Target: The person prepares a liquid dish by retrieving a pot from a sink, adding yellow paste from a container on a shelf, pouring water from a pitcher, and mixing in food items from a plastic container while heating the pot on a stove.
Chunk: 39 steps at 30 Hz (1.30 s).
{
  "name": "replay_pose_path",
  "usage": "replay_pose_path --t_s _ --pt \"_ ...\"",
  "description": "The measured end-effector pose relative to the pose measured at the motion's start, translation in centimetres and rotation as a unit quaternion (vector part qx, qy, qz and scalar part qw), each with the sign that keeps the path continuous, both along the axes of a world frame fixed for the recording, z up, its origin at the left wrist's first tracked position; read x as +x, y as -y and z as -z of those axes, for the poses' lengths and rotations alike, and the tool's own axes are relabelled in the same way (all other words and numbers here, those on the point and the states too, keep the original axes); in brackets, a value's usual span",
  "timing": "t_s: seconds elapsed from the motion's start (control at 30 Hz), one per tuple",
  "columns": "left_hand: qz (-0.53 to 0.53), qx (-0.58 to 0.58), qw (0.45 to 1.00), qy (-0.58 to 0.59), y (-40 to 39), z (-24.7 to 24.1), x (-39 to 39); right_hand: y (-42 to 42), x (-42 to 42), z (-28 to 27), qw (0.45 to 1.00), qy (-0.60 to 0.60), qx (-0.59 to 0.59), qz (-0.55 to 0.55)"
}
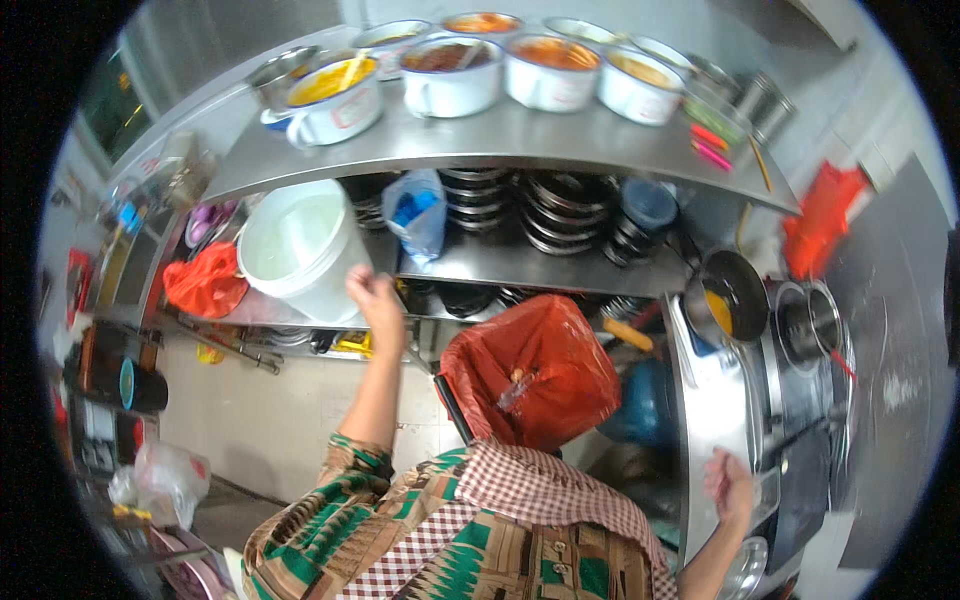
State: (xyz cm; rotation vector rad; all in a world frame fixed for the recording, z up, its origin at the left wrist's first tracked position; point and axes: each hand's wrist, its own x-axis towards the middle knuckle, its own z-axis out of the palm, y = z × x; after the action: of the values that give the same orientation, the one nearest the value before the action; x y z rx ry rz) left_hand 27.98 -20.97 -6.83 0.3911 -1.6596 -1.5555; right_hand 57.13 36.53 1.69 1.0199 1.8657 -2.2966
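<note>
My left hand [371,289] is beside the wall of a large white plastic bucket [341,262]; its fingers look curled, and whether they touch the bucket is unclear. Pale, cloudy liquid seems to fill much of the bucket. Over the steel counter at the right is my right hand [727,480], fingers loosely bent and apart, holding nothing visible, near a clear plastic container [766,495]. Between my arms stands a bin lined with a red plastic bag [540,367], with a little rubbish inside. A black handle [454,409] rises beside the bin.
Enamel pots of sauces [454,90] line the upper steel shelf [480,146]. Stacked metal pans [562,217] and a bag of blue items [416,214] sit below. A dark pan [742,300] rests at the right, near a steel pot [810,326]. A red bag [206,281] lies left.
</note>
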Motion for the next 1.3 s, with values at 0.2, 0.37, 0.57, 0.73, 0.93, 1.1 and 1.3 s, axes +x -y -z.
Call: replay_pose_path --t_s 0.2,0.37,0.57,0.73,0.93,1.1,1.3 --pt "0.122 -0.057 0.981 0.141 -3.9 6.3 9.9 5.2 -2.0 0.6 0.997 0.036 -0.002 -0.071" --pt "0.217 0.012 0.96 0.174 -3.8 7.2 10.7 8.9 -3.7 -2.9 0.969 0.089 0.114 -0.199" --pt "0.246 -0.122 0.961 0.025 -4.2 -7.2 2.4 13.0 -8.8 -20.6 0.795 -0.075 0.345 -0.493" --pt "0.26 -0.239 0.926 -0.131 -10.9 -19.8 -8.8 13.1 -26.1 -27.0 0.79 -0.191 0.465 -0.352" --pt "0.251 -0.304 0.918 -0.05 -23.3 -22.0 -18.8 11.3 -48.3 -24.0 0.784 -0.265 0.549 -0.116" --pt "0.257 -0.267 0.929 -0.002 -26.0 -21.7 -22.6 12.1 -55.7 -22.6 0.73 -0.243 0.611 -0.185" --pt "0.327 -0.193 0.925 0.01 -26.0 -21.8 -23.9 14.6 -59.4 -26.2 0.665 -0.343 0.62 -0.236"
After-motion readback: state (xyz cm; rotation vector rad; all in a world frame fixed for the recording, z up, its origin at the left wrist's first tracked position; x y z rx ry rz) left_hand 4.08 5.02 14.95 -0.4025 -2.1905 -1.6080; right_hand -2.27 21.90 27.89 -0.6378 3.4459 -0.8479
